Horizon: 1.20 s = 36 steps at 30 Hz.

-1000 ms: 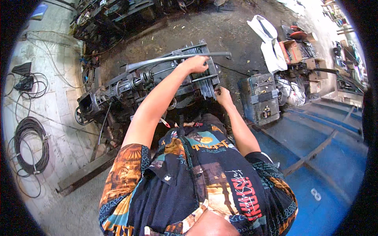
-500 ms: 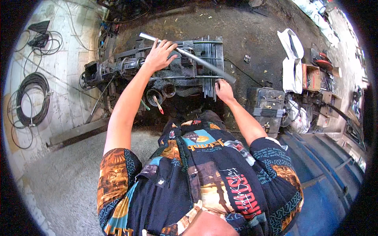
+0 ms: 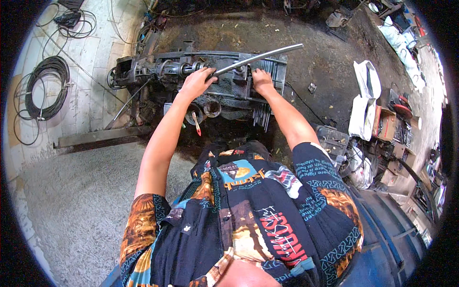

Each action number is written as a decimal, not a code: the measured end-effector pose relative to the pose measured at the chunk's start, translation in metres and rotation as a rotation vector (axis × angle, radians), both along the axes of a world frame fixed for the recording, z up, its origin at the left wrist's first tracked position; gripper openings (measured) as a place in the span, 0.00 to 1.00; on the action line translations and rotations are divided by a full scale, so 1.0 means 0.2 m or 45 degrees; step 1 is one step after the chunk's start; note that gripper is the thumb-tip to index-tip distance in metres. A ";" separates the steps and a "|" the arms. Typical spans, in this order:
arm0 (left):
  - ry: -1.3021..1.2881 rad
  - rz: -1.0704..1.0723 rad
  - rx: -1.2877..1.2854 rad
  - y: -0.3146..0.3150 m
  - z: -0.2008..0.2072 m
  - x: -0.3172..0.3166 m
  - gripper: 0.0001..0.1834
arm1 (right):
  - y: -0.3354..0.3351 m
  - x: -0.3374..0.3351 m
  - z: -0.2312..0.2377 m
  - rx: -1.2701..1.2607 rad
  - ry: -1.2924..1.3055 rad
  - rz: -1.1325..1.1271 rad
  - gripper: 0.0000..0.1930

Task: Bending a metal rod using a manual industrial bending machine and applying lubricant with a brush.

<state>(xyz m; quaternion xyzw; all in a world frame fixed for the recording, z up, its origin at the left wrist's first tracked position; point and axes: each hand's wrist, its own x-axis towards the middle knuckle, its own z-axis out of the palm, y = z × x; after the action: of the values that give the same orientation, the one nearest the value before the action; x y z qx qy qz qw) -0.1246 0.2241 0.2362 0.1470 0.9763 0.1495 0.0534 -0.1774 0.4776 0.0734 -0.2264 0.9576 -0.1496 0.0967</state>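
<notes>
A long grey metal pipe [image 3: 275,53] lies slantwise above a dark, greasy machine [image 3: 224,88], its far end up to the right. At the pipe's near end, my left hand [image 3: 196,84] is closed round it, the fingers pointing right. My right hand [image 3: 263,82] is curled against a dark block of the machine, below the pipe and apart from it. What its fingers grip, if anything, is hidden. Several thin metal rods [image 3: 261,117] stick out at the machine's right end, beside my right hand.
A brush [image 3: 196,125] with a red-tipped handle leans by a round can [image 3: 212,109] at the machine's near side. A dark case [image 3: 332,141], white sack [image 3: 364,103] and cardboard box [image 3: 385,123] stand right. A cable coil [image 3: 45,88] lies left; a metal beam [image 3: 103,136] lies nearer.
The pipe has swung round, its right end moving from near my right hand to up and away. My right hand has moved left and forward onto the block. The view has shifted.
</notes>
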 end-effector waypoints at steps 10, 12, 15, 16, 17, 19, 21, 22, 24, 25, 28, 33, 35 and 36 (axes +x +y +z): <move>0.006 0.185 0.188 -0.14 -0.04 0.02 0.20 | 0.37 -0.05 -0.16 -0.111 0.043 0.013 0.09; 0.020 0.094 0.159 -0.17 -0.04 -0.03 0.20 | 0.49 -0.03 -0.21 -0.103 0.086 0.012 0.09; 0.075 0.040 0.125 -0.24 -0.09 -0.07 0.23 | 0.64 0.05 -0.17 -0.246 0.152 -0.054 0.09; 0.088 0.010 0.138 -0.25 -0.11 -0.09 0.23 | 0.71 0.09 -0.17 -0.231 0.154 -0.059 0.09; 0.041 0.012 0.153 -0.25 -0.12 -0.11 0.24 | 0.79 0.14 -0.18 -0.266 0.191 -0.097 0.08; 0.023 -0.007 0.142 -0.28 -0.14 -0.15 0.25 | 0.94 0.24 -0.17 -0.293 0.228 -0.139 0.08; -0.013 -0.007 0.073 -0.29 -0.16 -0.17 0.25 | 1.05 0.37 -0.11 -0.260 0.036 -0.286 0.08; 0.002 -0.025 0.042 -0.33 -0.19 -0.19 0.25 | 1.07 0.43 -0.10 -0.252 0.041 -0.289 0.08; 0.045 -0.115 0.043 -0.31 -0.19 -0.25 0.25 | 1.10 0.62 -0.12 -0.314 0.353 -0.295 0.11; 0.049 -0.119 0.039 -0.33 -0.19 -0.28 0.25 | 1.04 0.67 -0.01 -0.240 0.019 -0.405 0.14; 0.025 -0.256 0.081 -0.30 -0.19 -0.37 0.24 | 0.82 0.89 0.04 -0.384 0.055 -0.432 0.11; 0.096 -0.295 0.031 -0.16 -0.19 -0.42 0.23 | 0.31 1.13 0.16 -0.477 -0.094 -0.550 0.12; -0.060 -0.252 0.054 -0.11 -0.16 -0.39 0.27 | 0.11 1.17 0.19 -0.447 -0.122 -0.644 0.12; -0.055 -0.251 0.065 -0.12 -0.17 -0.37 0.27 | 0.02 1.18 0.21 -0.450 -0.137 -0.674 0.12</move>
<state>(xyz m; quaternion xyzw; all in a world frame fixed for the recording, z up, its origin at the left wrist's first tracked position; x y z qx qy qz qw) -0.1986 0.1999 0.2023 0.2402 0.9517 0.1715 0.0851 0.0585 0.4818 0.1146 0.0253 0.9359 -0.3453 0.0643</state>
